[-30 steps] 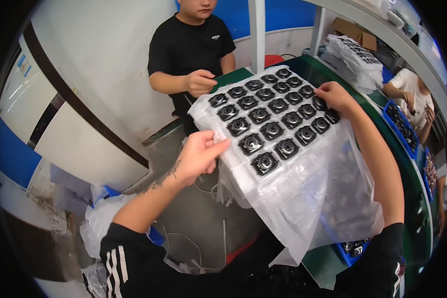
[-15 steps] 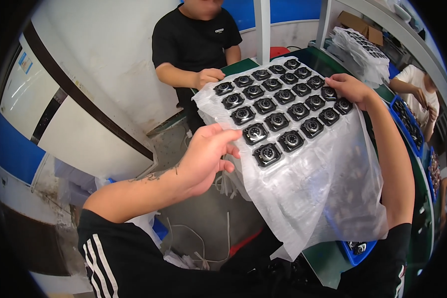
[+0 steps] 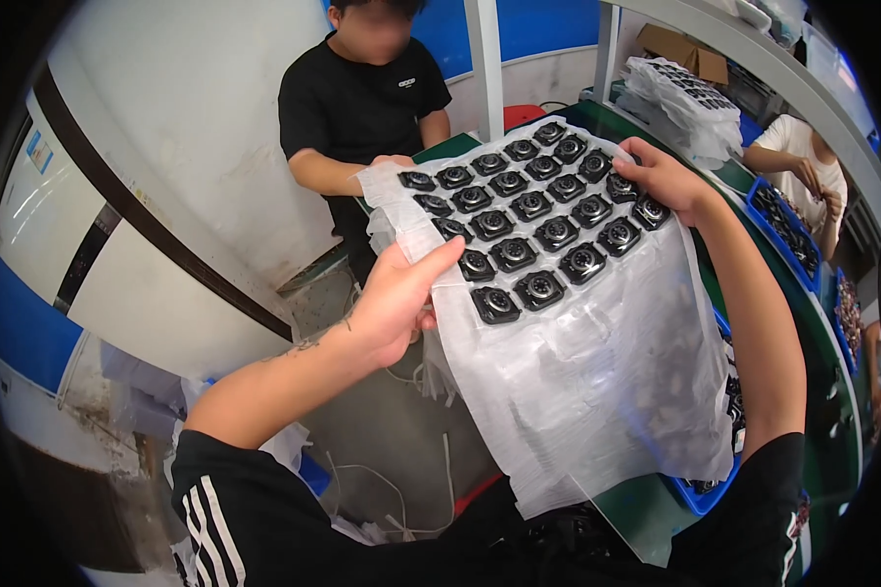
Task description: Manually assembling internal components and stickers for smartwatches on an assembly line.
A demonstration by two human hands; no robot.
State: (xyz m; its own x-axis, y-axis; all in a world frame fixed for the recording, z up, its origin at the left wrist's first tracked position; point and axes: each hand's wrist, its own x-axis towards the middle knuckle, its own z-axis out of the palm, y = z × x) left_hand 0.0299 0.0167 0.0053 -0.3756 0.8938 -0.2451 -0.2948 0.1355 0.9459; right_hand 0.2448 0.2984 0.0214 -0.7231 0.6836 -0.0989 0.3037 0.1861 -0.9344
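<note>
Assembly workshop for small parts, probably a factory line. The setting is shown by a long green table (image 3: pixel 628 517) beneath a grey metal frame (image 3: pixel 486 73), with blue bins (image 3: pixel 811 281) of loose parts along it, and by rows of near-identical black components (image 3: pixel 557 233) on a translucent sheet (image 3: pixel 607 391). A stack of similar components (layered in pale plastic) (image 3: pixel 707 143) stands near an open cardboard box (image 3: pixel 683 57). A co-worker in white (image 3: pixel 786 133) handles something small beside the bins; another, in black (image 3: pixel 357 103), stands opposite. Note the stained wall (image 3: pixel 201 147) and loose floor cord (image 3: pixel 448 470).
</note>
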